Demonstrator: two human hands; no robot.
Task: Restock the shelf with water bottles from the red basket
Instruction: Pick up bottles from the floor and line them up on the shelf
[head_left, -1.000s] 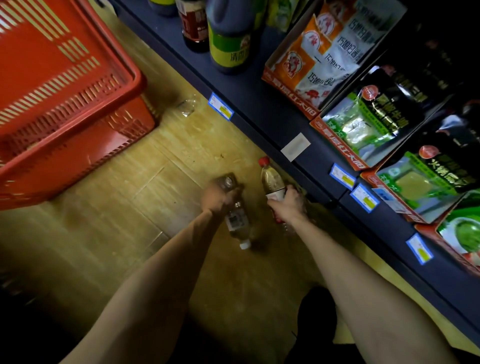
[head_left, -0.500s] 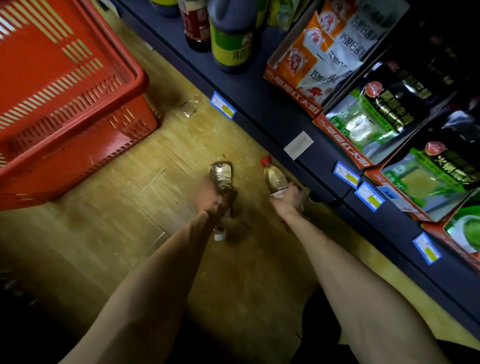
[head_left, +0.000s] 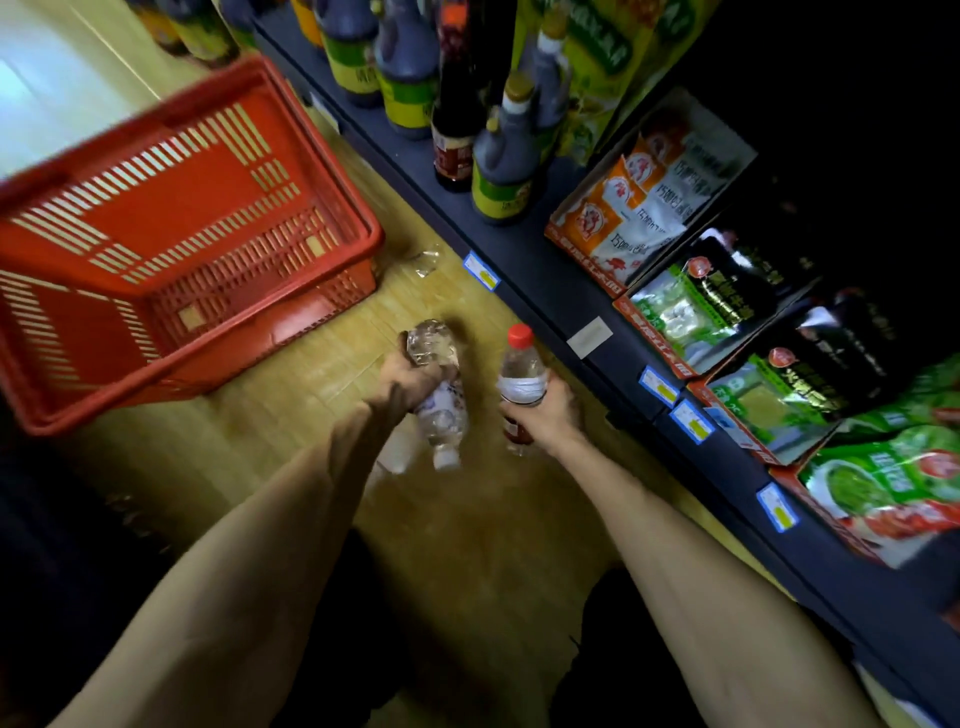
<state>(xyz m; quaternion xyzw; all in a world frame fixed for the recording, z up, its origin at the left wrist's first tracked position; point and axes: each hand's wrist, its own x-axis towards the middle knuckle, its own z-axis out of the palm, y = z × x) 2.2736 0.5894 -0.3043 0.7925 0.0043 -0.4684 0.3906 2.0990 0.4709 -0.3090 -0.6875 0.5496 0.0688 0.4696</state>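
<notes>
My left hand (head_left: 402, 379) grips a clear water bottle (head_left: 439, 395) around its middle, cap pointing down toward me and base pointing away. A second white-capped bottle seems to sit behind it, mostly hidden. My right hand (head_left: 545, 415) holds an upright water bottle with a red cap (head_left: 521, 371) by its lower half. Both hands hover over the wooden floor, just left of the dark shelf edge (head_left: 545, 291). The red basket (head_left: 291, 332) sits on the floor to the left and shows no bottles inside.
The dark shelf runs diagonally along the right, carrying dark sauce bottles (head_left: 501, 161) at the back and boxes of packaged food (head_left: 644, 202) nearer me. Price tags (head_left: 480, 269) line its edge. A crumpled clear wrapper (head_left: 423, 262) lies on the floor by the basket.
Both hands have lifted with their bottles. The view has tilted up, showing more of the basket and shelf. The left bottle has swung its cap further toward me.
</notes>
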